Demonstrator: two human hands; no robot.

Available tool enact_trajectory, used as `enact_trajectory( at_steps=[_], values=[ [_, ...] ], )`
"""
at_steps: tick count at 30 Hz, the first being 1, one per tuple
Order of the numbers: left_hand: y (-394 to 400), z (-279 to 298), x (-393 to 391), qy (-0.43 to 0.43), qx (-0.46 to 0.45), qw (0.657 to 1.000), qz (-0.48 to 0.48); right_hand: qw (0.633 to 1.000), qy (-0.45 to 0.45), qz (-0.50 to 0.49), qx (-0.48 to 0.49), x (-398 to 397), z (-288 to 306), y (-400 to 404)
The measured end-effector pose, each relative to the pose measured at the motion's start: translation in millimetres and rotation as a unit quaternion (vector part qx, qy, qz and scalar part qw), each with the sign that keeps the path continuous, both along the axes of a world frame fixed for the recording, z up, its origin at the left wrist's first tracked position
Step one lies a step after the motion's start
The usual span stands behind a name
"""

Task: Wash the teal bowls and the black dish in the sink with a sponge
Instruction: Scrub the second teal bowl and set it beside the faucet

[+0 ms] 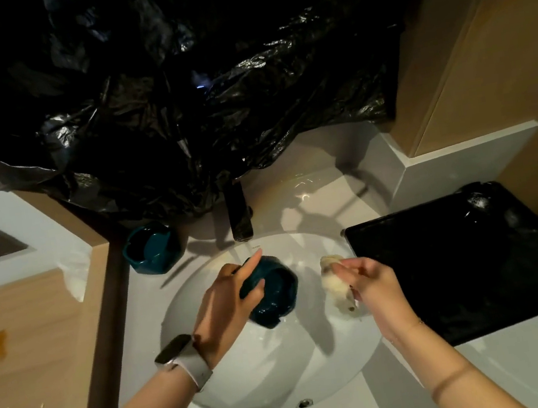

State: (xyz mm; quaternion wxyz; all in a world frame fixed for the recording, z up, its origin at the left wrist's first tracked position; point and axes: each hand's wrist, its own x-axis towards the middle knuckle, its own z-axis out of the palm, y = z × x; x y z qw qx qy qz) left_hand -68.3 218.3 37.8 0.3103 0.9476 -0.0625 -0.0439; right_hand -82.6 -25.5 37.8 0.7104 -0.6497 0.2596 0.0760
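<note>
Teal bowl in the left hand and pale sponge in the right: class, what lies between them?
In the head view, only bare white sink basin separates the glossy teal bowl from the pale sponge.

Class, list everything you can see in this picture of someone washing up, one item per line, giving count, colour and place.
teal bowl in sink: one, dark teal, held over the basin
teal bowl on counter: one, dark teal, left of the tap
black dish: one, black, wet, on the counter right of the sink
sponge: one, pale yellow, over the basin's right side
tap: one, dark, behind the basin
sink: one, white, centre
plastic sheet: one, black, hanging behind the tap
watch: one, pale strap, on the left wrist
left hand: grips the bowl
right hand: grips the sponge
</note>
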Motion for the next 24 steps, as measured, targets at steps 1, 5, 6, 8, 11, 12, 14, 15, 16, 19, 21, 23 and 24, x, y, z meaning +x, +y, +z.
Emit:
enact_trajectory(
  at_steps=[1, 5, 6, 8, 11, 12, 14, 15, 16, 19, 21, 23, 24],
  values=[
    [-11.5, 1.7, 3.1, 0.03, -0.064, 0.997, 0.043, 1.0, -0.009, 0.007, -0.01, 2.3, 4.7, -5.0],
    [-64.2, 13.8, 22.4, 0.229, -0.399, 0.86, 0.222, 0.999, -0.023, 0.045, 0.006, 14.6, 19.2, -27.0],
    [-76.5, 15.0, 30.9, 0.255, -0.438, 0.825, 0.252, 0.998, -0.03, 0.055, 0.004, 18.0, 20.0, -32.8],
    [-97.2, 10.4, 52.1, 0.265, -0.498, 0.77, 0.299, 0.997, -0.047, 0.062, -0.011, 24.9, 21.7, -42.8],
    [-122.0, 4.6, 85.7, 0.233, -0.551, 0.725, 0.342, 0.996, -0.072, 0.048, -0.007, 35.4, 20.7, -52.1],
    [-126.6, 2.3, 96.5, 0.222, -0.558, 0.712, 0.365, 0.996, -0.075, 0.041, -0.008, 39.2, 18.5, -53.9],
    [-133.4, -2.7, 115.7, 0.194, -0.548, 0.714, 0.39, 0.996, -0.074, 0.035, -0.02, 45.7, 15.1, -55.2],
    [-135.0, -7.1, 124.7, 0.182, -0.533, 0.727, 0.394, 0.996, -0.074, 0.036, -0.035, 48.6, 13.4, -55.0],
    [-136.0, -12.7, 133.5, 0.174, -0.507, 0.746, 0.394, 0.995, -0.076, 0.042, -0.058, 50.7, 10.4, -55.5],
    [-135.8, -29.0, 152.5, 0.171, -0.431, 0.788, 0.404, 0.987, -0.068, 0.046, -0.138, 55.9, 2.3, -53.9],
    [-135.5, -31.8, 160.7, 0.173, -0.443, 0.772, 0.422, 0.98, -0.076, 0.039, -0.179, 58.6, -2.4, -53.3],
    [-132.8, -36.0, 167.4, 0.168, -0.486, 0.738, 0.437, 0.972, -0.093, 0.043, -0.212, 61.8, -4.1, -54.6],
    [-130.8, -37.6, 169.0, 0.158, -0.494, 0.733, 0.439, 0.968, -0.097, 0.053, -0.226, 63.2, -4.7, -55.9]
  ],
)
